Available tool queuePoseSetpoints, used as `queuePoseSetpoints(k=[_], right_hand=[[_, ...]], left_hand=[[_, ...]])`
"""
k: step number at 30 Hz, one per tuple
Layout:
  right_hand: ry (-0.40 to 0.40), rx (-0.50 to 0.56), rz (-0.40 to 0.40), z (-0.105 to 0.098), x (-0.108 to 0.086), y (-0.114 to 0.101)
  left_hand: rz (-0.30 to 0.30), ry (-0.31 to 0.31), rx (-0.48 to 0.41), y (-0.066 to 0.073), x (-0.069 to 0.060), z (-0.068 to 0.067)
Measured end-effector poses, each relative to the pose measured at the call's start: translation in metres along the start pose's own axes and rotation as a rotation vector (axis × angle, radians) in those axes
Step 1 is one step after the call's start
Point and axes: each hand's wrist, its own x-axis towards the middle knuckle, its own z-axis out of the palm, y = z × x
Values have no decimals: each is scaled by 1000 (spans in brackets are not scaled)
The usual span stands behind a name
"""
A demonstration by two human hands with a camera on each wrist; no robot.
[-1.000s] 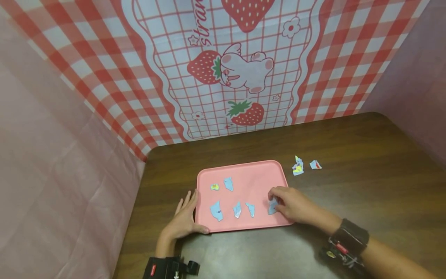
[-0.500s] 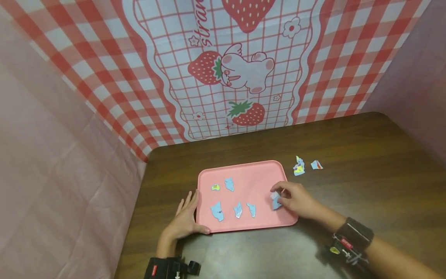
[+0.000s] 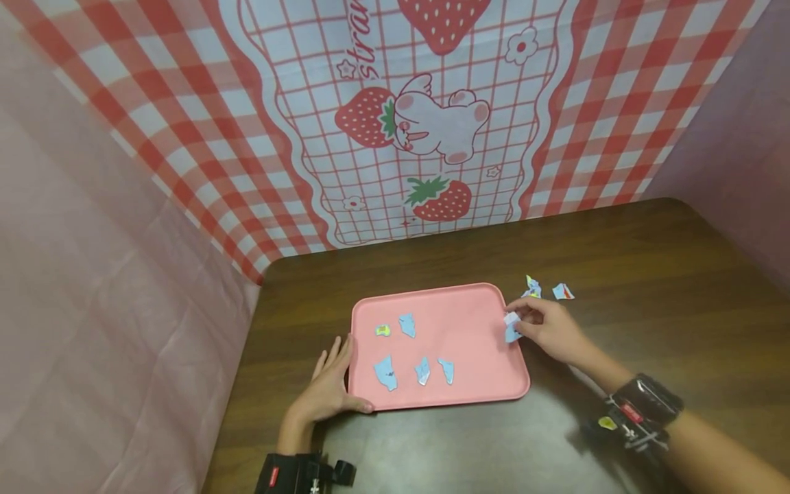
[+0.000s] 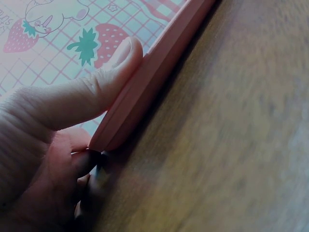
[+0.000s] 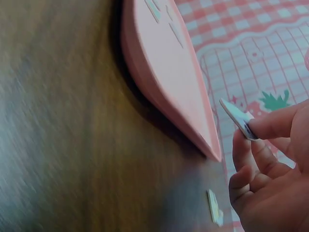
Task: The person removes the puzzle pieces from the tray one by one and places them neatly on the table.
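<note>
My right hand [image 3: 552, 333] pinches a flat, irregular light-blue piece [image 3: 511, 332] between thumb and fingers, above the right rim of the pink tray [image 3: 472, 336]. In the right wrist view the piece [image 5: 236, 117] is thin and stiff, tilted and clear of the tray. My left hand [image 3: 322, 392] rests at the tray's near left corner, fingers straight along its side, thumb on the front rim. On the tray lie several similar pieces: a yellow one [image 3: 382, 331], a blue one [image 3: 407, 325], and a row including a larger blue piece [image 3: 385, 374].
Beyond the tray's right end, a yellow-and-purple piece [image 3: 533, 287] lies on the brown table [image 3: 642, 274], partly hidden by my right hand. Beside it is a blue piece with red [image 3: 563, 291]. A checked strawberry cloth [image 3: 395, 137] hangs behind.
My right hand has lifted the light-blue piece from the tray's right side and carried it up and rightward to the rim. My left hand and the tray have stayed put.
</note>
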Motion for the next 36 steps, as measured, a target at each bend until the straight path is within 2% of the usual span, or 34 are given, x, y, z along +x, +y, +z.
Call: queuePoseSetpoints(k=[7,13,22,29,36], right_hand=[[115,-63,43,-20,5,11],[189,-115,94,-40,7,26],[277,-126,204,-74,9,54],[301,-136,350,-99,9,72],[266,-252,359,-109,10,86]], left_hand=[[26,19,-10,0,0,0],[19,13,-3,0,0,0],[23,16,-5,1,0,0],[-3,-3,14,-1,2,0],[-5,-3,13,-2,2,1]])
